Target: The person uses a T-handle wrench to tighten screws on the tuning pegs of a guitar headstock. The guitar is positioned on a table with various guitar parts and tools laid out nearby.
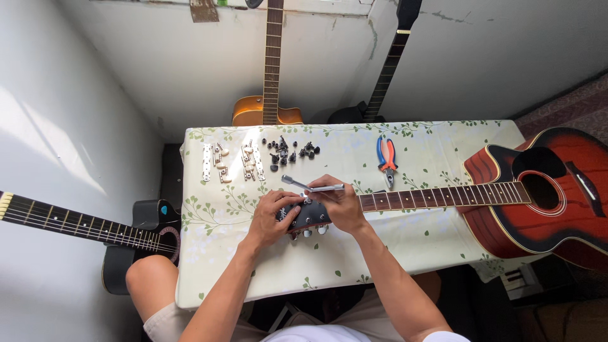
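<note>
A red sunburst acoustic guitar point(544, 190) lies across the table with its neck point(443, 197) pointing left. Its dark headstock point(307, 216) rests at the table's middle, with silver tuner knobs along its near edge. My left hand point(271, 218) grips the headstock's left end. My right hand point(339, 202) presses on the headstock and holds a silver L-shaped socket wrench point(310, 187), whose end sits on the headstock.
On the leaf-patterned tablecloth point(215, 253) lie tuner plates with cream knobs point(231, 163), several small black parts point(291, 151) and orange-blue pliers point(386, 157). An orange guitar point(269, 107) and a black one point(380, 95) lean on the wall. Another black guitar point(126, 234) lies at left.
</note>
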